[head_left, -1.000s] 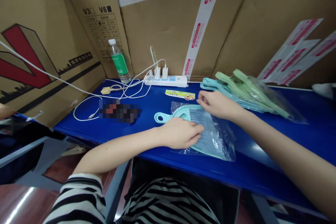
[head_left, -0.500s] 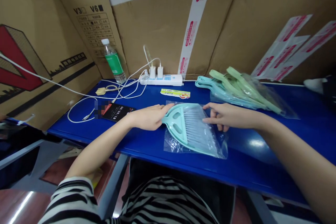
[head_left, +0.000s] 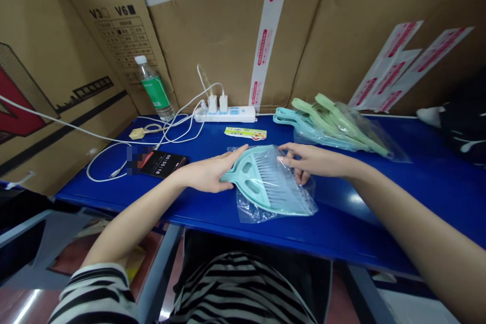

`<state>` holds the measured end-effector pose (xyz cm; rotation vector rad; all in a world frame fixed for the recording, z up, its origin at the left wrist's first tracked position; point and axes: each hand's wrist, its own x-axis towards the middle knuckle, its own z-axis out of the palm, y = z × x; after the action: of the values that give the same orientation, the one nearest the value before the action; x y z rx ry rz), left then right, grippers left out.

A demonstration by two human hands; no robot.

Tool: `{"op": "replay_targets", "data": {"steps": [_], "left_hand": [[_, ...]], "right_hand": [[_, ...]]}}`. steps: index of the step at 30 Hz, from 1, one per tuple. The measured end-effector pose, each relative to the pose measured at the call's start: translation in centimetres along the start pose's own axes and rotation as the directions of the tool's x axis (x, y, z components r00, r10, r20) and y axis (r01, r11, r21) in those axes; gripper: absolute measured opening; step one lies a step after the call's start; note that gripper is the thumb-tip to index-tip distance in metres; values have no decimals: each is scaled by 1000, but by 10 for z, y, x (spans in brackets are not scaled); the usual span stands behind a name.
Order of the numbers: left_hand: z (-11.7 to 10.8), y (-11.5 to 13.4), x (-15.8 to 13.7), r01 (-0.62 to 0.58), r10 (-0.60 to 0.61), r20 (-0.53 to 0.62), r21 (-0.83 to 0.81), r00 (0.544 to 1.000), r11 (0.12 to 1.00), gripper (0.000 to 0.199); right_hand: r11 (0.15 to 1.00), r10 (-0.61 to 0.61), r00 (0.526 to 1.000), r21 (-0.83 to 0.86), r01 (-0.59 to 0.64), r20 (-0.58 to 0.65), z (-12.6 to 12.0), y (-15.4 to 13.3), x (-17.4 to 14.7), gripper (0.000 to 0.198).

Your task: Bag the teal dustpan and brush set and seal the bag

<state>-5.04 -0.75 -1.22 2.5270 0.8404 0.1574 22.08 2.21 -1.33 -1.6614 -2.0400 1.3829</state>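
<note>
A light-blue dustpan (head_left: 246, 190) lies just in front of me with a matching brush (head_left: 268, 177) nested in it. Clear plastic bag film (head_left: 255, 214) wraps around the set. My left hand (head_left: 207, 172) is at the handle end on the left, with the handle between thumb and fingers; part of the handle is hidden. On the far right side, my right hand (head_left: 304, 159) pinches the wide edge of the bagged set, thumb and index finger on the film, the other fingers curled below.
Several bagged blue and green dustpan sets (head_left: 334, 124) lie at the back right. Behind me-facing cardboard stand a power strip (head_left: 231, 114) with chargers and a water bottle (head_left: 155, 88). A phone (head_left: 163, 163), white cables (head_left: 114, 140) and a colourful label card (head_left: 245, 133) are on the blue table (head_left: 212, 207).
My right hand has gone from pointing at the bag's edge to pinching it. The wide edge looks slightly raised and turned. My left hand has spread around the handle; the whole view has shifted.
</note>
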Motion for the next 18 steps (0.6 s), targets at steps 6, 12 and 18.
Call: {"op": "replay_targets", "data": {"steps": [6,12,18], "left_hand": [[-2,-6,7,16,-22,-210,-30,977,999,86],[-5,-4,10,47,-5,-350,111,937,993,81],[7,4,16,157,98,-414,539,905,828,56]], "right_hand": [[994,-111,991,13,112,-77,-8,4,4,47],[953,-190,971,209,218,-145,-9,3,9,21],[923,-158,955,305,233,-252,-4,-11,8,27]]}}
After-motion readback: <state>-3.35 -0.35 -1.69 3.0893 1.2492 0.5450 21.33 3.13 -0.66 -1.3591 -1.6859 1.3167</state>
